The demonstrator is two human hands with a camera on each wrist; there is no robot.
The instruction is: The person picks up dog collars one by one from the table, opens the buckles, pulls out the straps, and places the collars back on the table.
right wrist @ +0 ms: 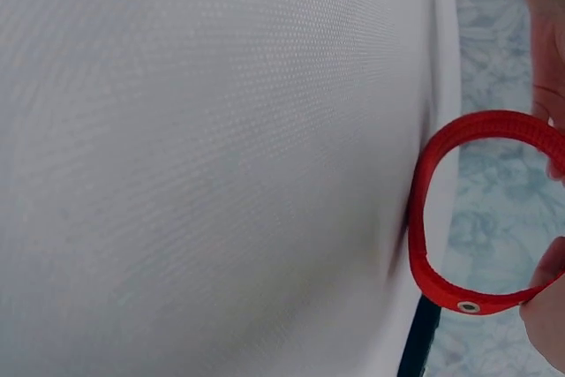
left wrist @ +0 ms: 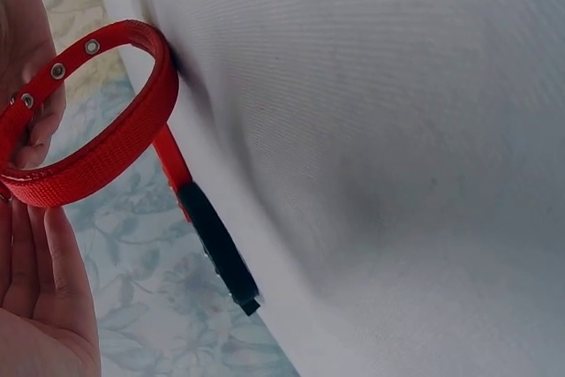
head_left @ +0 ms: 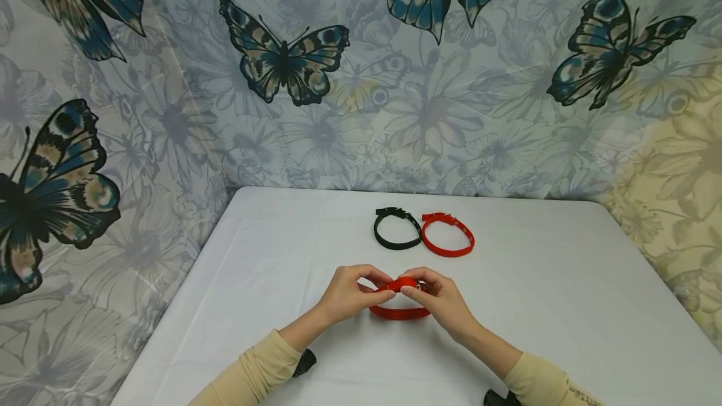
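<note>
A red collar [head_left: 399, 314] with metal-ringed holes forms a loop standing between both hands above the white table. My left hand [head_left: 352, 293] pinches the strap at the loop's far upper side, thumb in front. Close beside it, my right hand [head_left: 442, 299] pinches the same strap near a small metal part. The fingers cover most of that joint, so whether it is fastened cannot be seen. In the left wrist view the collar [left wrist: 97, 161] shows its woven band and several eyelets; one eyelet shows on the collar [right wrist: 468, 306] in the right wrist view.
Farther back on the white table [head_left: 271, 237] lie a black collar [head_left: 397, 245] and a second red collar [head_left: 448, 252], both looped and side by side. A butterfly-patterned cloth [head_left: 327, 149] hangs behind the table and along its sides.
</note>
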